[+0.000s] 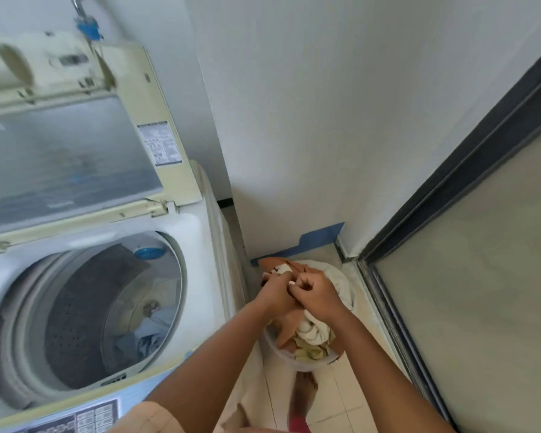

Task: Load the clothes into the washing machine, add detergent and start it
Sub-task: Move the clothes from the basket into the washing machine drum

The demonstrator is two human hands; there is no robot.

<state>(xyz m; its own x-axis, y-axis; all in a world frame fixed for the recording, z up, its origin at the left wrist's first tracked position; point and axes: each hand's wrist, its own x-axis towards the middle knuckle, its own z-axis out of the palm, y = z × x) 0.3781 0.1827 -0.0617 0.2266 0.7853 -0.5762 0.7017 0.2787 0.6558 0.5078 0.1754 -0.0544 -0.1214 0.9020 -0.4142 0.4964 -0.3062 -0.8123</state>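
A top-loading washing machine (200,245) stands at the left with its lid (63,157) raised. In its drum (85,317) lies a bluish grey garment (152,332). On the floor to the machine's right sits a pale laundry basket (294,360) piled with orange, white and yellowish clothes (313,335). Both my hands are down in the pile. My left hand (277,295) grips the cloth near the top, and my right hand (317,293), fingers curled, pinches cloth right beside it.
A white wall (325,120) rises behind the basket, with a blue strip (310,242) along its foot. A dark-framed frosted sliding door (481,276) closes the right side. My bare foot (303,392) stands on the tiled floor just before the basket. The machine's control panel (85,414) is at bottom left.
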